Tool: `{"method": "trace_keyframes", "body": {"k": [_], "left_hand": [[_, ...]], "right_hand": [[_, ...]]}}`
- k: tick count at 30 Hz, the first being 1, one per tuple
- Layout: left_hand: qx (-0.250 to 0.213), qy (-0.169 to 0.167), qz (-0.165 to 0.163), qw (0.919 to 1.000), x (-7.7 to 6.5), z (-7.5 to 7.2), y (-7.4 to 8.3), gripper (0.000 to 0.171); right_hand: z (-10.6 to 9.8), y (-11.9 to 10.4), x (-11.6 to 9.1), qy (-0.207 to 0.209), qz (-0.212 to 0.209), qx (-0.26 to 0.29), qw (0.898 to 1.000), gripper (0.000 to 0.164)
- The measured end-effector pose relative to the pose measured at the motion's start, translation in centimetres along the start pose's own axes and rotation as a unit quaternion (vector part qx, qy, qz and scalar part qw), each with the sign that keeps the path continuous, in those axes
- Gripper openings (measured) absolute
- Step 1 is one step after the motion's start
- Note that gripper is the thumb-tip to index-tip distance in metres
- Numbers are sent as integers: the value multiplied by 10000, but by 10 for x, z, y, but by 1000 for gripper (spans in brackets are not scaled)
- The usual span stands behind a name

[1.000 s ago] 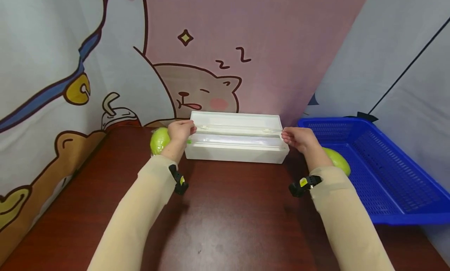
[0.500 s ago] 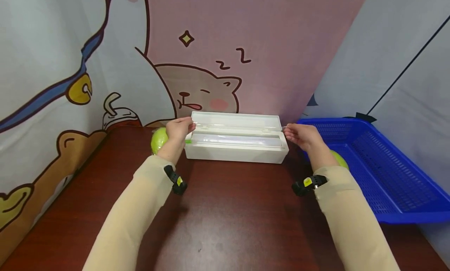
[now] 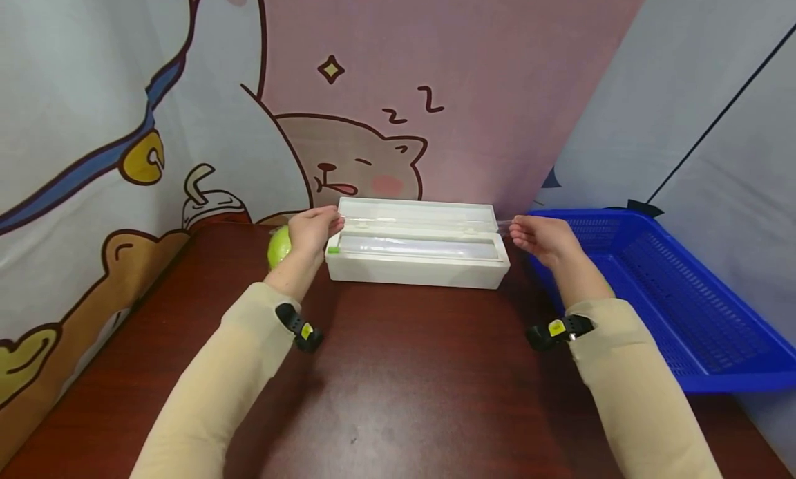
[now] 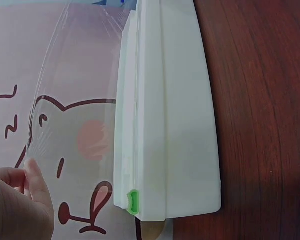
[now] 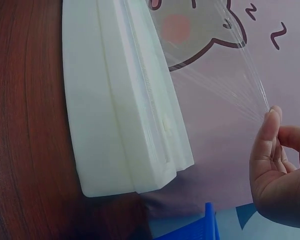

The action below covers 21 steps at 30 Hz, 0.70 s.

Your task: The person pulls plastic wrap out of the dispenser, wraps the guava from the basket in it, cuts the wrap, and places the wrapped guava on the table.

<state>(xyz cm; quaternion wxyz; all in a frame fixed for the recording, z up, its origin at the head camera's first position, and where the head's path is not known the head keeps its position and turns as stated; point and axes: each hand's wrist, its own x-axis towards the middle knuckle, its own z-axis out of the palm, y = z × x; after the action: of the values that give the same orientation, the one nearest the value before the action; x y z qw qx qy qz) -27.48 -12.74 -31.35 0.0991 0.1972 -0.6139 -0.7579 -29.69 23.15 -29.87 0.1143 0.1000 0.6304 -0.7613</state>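
A white plastic wrap dispenser box stands on the table with its lid raised at the back. Inside it lies a roll of plastic wrap. Clear plastic wrap stretches up from the box between both hands. My left hand pinches one corner of the sheet, thumb against fingers. The opposite corner is pinched by my right hand, where the film gathers into creases. A green slide cutter sits at the box's left end. Behind my left hand is a wrapped green fruit, partly hidden.
A blue plastic basket stands at the right, close to my right forearm. The brown wooden table extends in front of the box. A printed cloth hangs right behind the box.
Both hands have risen slightly and drawn a little apart, lifting the plastic wrap above the box. The green fruit beside the basket has become hidden by my right arm.
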Motion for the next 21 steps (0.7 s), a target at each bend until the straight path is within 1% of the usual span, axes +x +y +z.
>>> {"method": "trace_keyframes", "body": {"k": [6,14,18,21], "left_hand": [[-253,-93,64,9996,-5,-2,3,32],[-243,-203,93,9995,-16,-4,11,31],[-310,-245,100,9992,-20,-6,15,31],[-429,-356,108,9984,-21,-7,16,32]], "right_hand": [[-3,-1,-6,-113,-142,80,9998,37],[-6,-4,-13,-123,-313,-11,9994,34],[-6,-6,-17,-119,-350,-17,9993,32],[-6,-8,-19,-162,-379,65,9991,31]]}}
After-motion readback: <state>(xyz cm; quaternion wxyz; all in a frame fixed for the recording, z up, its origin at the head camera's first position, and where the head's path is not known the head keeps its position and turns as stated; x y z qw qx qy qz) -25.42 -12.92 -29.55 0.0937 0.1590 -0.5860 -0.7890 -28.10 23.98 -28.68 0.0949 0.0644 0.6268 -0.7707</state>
